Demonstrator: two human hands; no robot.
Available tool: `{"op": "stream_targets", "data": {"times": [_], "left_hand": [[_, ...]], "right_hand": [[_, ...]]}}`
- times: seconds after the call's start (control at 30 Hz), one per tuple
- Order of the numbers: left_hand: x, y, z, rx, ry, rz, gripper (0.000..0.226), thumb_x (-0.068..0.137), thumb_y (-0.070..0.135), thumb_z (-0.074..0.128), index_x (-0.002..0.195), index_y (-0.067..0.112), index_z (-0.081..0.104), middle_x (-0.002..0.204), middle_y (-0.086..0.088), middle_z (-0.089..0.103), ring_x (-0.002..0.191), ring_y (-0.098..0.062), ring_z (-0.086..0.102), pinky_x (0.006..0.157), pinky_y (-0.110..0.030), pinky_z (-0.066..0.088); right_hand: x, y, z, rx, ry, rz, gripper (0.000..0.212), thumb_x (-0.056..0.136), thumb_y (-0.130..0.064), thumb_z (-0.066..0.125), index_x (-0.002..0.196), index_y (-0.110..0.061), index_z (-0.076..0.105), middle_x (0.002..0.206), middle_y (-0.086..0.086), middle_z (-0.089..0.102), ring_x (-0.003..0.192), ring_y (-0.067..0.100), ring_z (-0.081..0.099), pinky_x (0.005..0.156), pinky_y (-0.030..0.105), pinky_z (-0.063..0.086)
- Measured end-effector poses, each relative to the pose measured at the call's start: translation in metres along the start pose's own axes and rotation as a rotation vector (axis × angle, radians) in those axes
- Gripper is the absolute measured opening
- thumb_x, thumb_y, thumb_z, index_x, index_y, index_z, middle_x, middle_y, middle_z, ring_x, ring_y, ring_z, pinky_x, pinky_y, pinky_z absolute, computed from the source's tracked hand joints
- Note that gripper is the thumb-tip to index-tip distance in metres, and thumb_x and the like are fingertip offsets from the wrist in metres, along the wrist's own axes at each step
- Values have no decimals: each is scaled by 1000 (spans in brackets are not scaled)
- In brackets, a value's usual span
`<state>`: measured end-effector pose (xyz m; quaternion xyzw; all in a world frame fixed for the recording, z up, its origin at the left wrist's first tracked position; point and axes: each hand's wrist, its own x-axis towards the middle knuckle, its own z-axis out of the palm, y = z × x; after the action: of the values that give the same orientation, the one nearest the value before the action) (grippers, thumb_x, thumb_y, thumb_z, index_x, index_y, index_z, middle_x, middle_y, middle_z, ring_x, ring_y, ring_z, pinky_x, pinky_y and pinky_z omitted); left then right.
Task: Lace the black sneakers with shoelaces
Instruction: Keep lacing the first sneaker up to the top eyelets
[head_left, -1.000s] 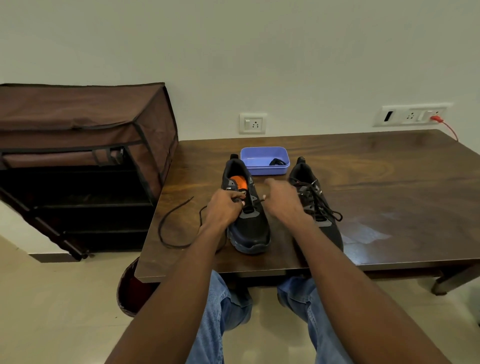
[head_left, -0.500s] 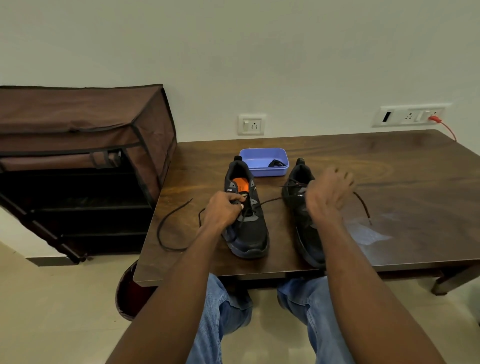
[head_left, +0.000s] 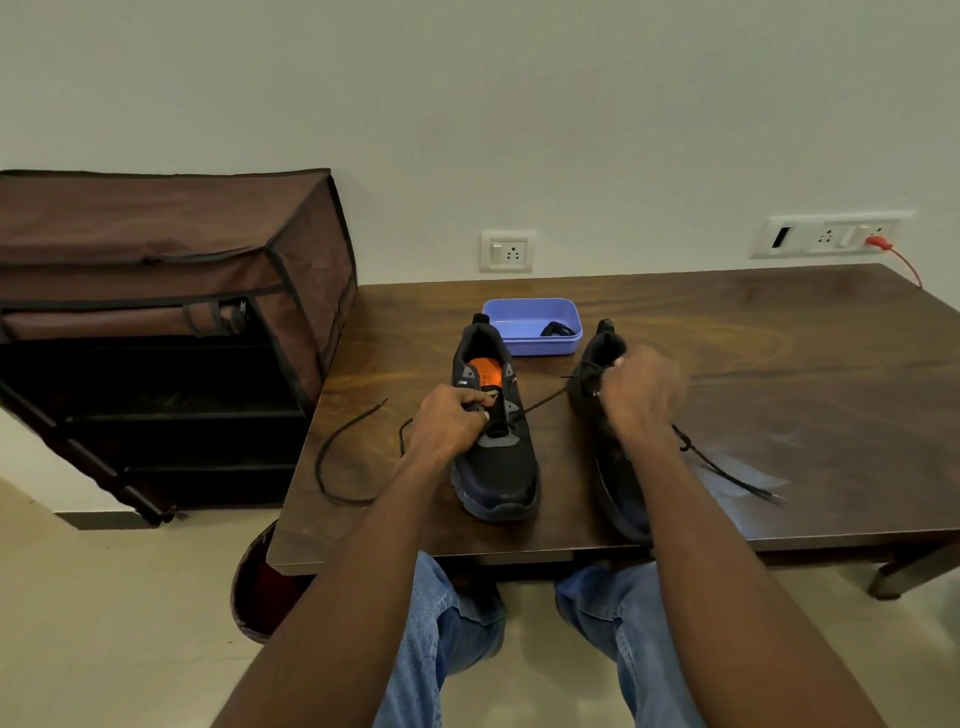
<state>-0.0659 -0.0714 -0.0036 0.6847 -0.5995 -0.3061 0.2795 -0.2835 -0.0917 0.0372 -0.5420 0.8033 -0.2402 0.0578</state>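
Two black sneakers stand on the dark wooden table (head_left: 779, 374). The left sneaker (head_left: 498, 467) has an orange insole. My left hand (head_left: 449, 423) grips this shoe at its eyelets. A black shoelace (head_left: 540, 402) runs taut from those eyelets up and right to my right hand (head_left: 641, 395), which is closed on it above the right sneaker (head_left: 610, 462). One lace end trails over the table at the right (head_left: 727, 475). The other part of the lace (head_left: 337, 457) loops on the table to the left of the left sneaker.
A blue plastic tray (head_left: 532, 326) with a coiled black lace (head_left: 557, 330) in it stands behind the sneakers. A brown fabric shoe rack (head_left: 156, 312) stands left of the table. Wall sockets and a red cable (head_left: 901, 260) sit behind. My knees are under the table's front edge.
My right hand has pulled the shoelace out from the left sneaker toward the right and up, over the right sneaker. My left hand has stayed on the left sneaker.
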Motion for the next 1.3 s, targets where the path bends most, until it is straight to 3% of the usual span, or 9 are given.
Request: {"op": "stream_targets", "data": {"times": [0.1, 0.17, 0.37, 0.63, 0.83, 0.97, 1.1, 1.2, 1.3], "left_hand": [[0, 0, 0, -11, 5, -3, 26, 92, 15, 65, 112, 28, 75, 115, 5, 71, 96, -10, 64, 79, -26, 54], [0, 0, 0, -10, 3, -3, 26, 91, 15, 65, 111, 28, 75, 115, 4, 71, 99, -12, 64, 85, -31, 56], [-1, 2, -1, -5, 4, -1, 28, 91, 12, 64, 114, 26, 74, 115, 3, 71, 97, -11, 63, 76, -23, 49], [-1, 7, 1, 2, -27, -32, 27, 94, 13, 62, 116, 26, 72, 122, 3, 67, 98, -9, 61, 65, -16, 44], [-8, 8, -3, 10, -32, 30, 34, 93, 15, 65, 127, 23, 68, 123, 1, 70, 106, -12, 63, 91, -30, 53], [-12, 6, -14, -32, -44, 32, 43, 93, 17, 67, 135, 18, 58, 93, -2, 68, 86, -11, 60, 78, -30, 51], [-14, -1, -22, 76, -189, -35, 13, 94, 24, 67, 100, 14, 67, 84, 2, 61, 78, -13, 55, 62, -25, 40], [-14, -7, -25, 76, -195, -29, 21, 98, 27, 62, 86, 12, 70, 73, 1, 61, 69, -13, 53, 58, -25, 39], [-12, -12, -30, 69, -146, -37, 27, 98, 28, 61, 73, 22, 70, 61, 4, 57, 57, -11, 48, 55, -25, 37]], "right_hand": [[0, 8, -11, -136, 166, 85, 23, 93, -21, 57, 106, -4, 67, 109, 17, 66, 108, 33, 56, 97, 44, 41], [-7, -1, -3, -226, 138, -39, 27, 92, -23, 60, 113, -6, 64, 119, 17, 63, 117, 34, 52, 105, 44, 35], [-38, -40, 26, -54, -486, -486, 16, 94, -19, 61, 107, -12, 65, 104, 8, 67, 100, 27, 62, 87, 38, 51], [-15, -22, 15, -127, -436, -246, 16, 95, -14, 52, 96, -3, 62, 91, 8, 62, 91, 30, 63, 80, 40, 52], [-29, -31, 17, -177, -500, -286, 9, 93, -14, 54, 94, -9, 61, 98, 8, 67, 85, 26, 61, 77, 38, 50], [-31, -38, 22, -67, -649, -336, 11, 95, -21, 61, 98, -12, 63, 97, 5, 65, 91, 23, 61, 79, 36, 49], [-33, -39, 25, -40, -665, -351, 20, 98, -21, 59, 80, -13, 59, 86, 7, 63, 88, 26, 62, 72, 33, 45], [-31, -39, 23, -40, -707, -319, 29, 99, -18, 54, 71, -13, 55, 77, 5, 60, 83, 25, 60, 71, 33, 44], [-27, -39, 24, -36, -732, -274, 19, 97, -17, 52, 96, -5, 66, 101, 15, 67, 86, 26, 57, 82, 41, 52]]}}
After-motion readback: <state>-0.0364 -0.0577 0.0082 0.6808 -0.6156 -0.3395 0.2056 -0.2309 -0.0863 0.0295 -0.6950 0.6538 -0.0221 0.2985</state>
